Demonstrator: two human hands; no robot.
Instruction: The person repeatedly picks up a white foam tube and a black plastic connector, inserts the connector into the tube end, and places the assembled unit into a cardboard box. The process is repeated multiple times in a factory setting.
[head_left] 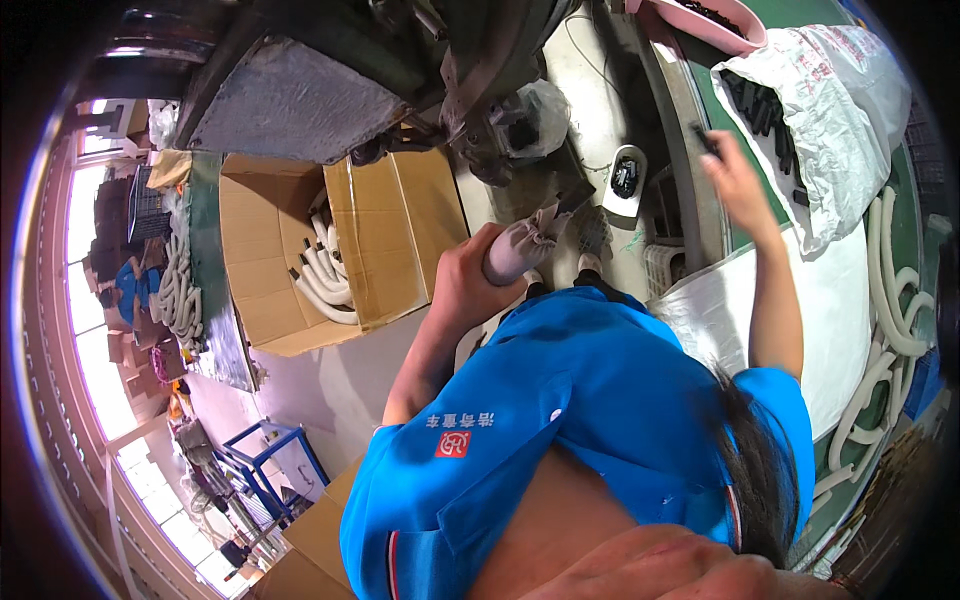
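Note:
My left hand (468, 282) is closed around a pale, greyish-pink cylinder (510, 255) with a crumpled, cloth-like end; what lies inside the wrapping is hidden. Between the fingers of my right hand (741, 188) is a small black piece (706, 140), over the edge of the green table. Just to the right of that hand, a white woven sack (850, 110) lies with its mouth spread, showing many black pieces (762, 112) like it. A white sheet (800, 310) covers the table beneath my right forearm.
An open cardboard box (400, 230) holds white curved tubes (325, 270) with dark ends. Dark machinery (290, 100) hangs over the upper left. A white tray (627, 205) carries black parts. More pale tubes (862, 400) lie at the right, and a pink bin (745, 40) stands at the back.

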